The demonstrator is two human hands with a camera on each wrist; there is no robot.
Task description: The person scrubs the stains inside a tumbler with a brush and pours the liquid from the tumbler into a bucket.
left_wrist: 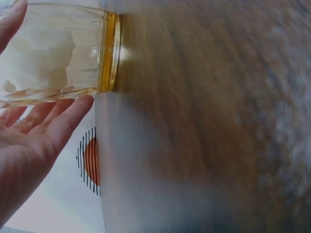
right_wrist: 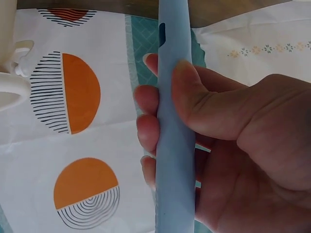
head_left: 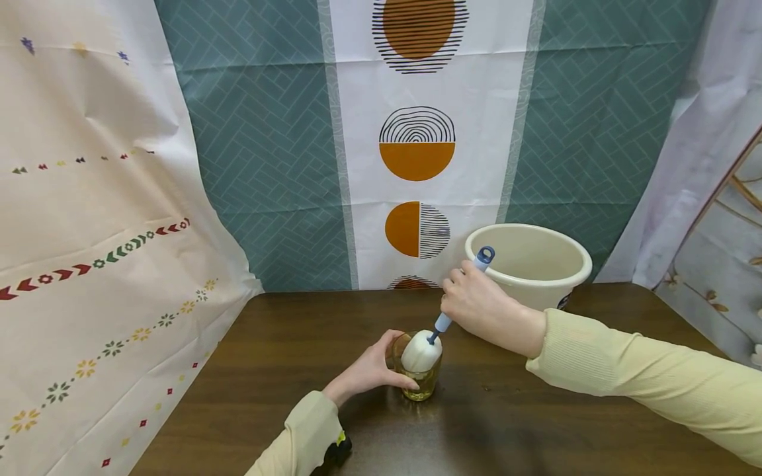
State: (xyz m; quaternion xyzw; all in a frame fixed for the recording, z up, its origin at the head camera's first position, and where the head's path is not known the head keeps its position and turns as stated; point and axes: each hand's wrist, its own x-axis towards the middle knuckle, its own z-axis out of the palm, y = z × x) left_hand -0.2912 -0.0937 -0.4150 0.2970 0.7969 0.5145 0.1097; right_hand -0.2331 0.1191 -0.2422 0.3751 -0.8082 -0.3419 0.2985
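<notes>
An amber-tinted drinking glass [head_left: 421, 385] stands on the brown table, and my left hand [head_left: 376, 365] holds it round its left side. In the left wrist view the thumb and fingers lie on opposite sides of the glass [left_wrist: 108, 53]. My right hand [head_left: 485, 305] grips the light blue handle [right_wrist: 174, 145] of a cup brush, thumb on one side and fingers curled round the other. The white sponge head [head_left: 420, 354] of the brush is inside the glass, with the handle slanting up to the right. A dark blue hanging loop [head_left: 486, 254] tops the handle.
A large cream basin [head_left: 530, 284] stands at the back right, behind my right hand. A patterned cloth [head_left: 417, 192] hangs along the table's far edge, and a cream cloth [head_left: 119, 297] drapes at the left. Brown tabletop [head_left: 286, 350] extends around the glass.
</notes>
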